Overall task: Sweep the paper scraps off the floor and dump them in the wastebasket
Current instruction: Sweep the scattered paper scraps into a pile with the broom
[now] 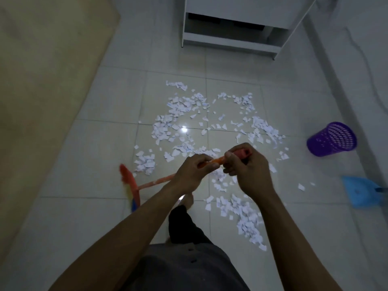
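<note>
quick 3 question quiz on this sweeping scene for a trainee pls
1. True or false: the left hand and right hand both grip the broom handle.
2. Where is the blue dustpan? A on the floor, apart from the purple wastebasket; B in the left hand; C inside the wastebasket.
3. Fill in: the broom head sits on the person's ___ side.
Key: 1 true; 2 A; 3 left.

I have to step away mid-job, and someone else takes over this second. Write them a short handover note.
Hands: left hand and right hand both grip the broom handle; its head is low at the left.
Things: paper scraps lie spread across the tiles. The purple wastebasket and blue dustpan are at the right.
Done: broom picked up.
Left: gather scraps, load dustpan, dump in wastebasket.
</note>
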